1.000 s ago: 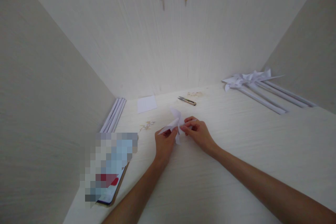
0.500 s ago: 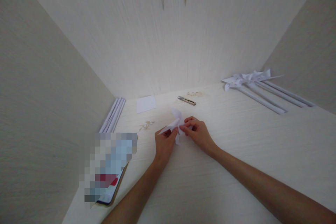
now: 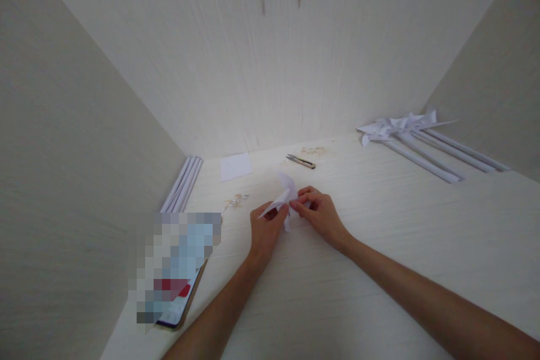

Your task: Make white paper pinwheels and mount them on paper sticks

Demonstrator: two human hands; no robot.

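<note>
Near the middle of the pale table, just ahead of you, sat the item in hand: one folded white paper piece, pinwheel-like, its flaps pointing up and to the left. Your left hand was closed on its lower left flap, thumb and forefinger pinched, remaining fingers curled under. Your right hand was closed likewise, fingertips pinching the paper at its centre from the right, so that both hands met at the fold. Advice for the fold, offered as a judgement: you would have done well to keep the centre pinned firmly with the right fingertips while the left drew its flap in, creasing lightly so thin paper did not tear. Also on the table: a small cutter behind the paper, a white paper square to its left, rolled white paper sticks along the left wall, finished paper pinwheels on sticks far right, and a phone near left, partly blurred out.
</note>
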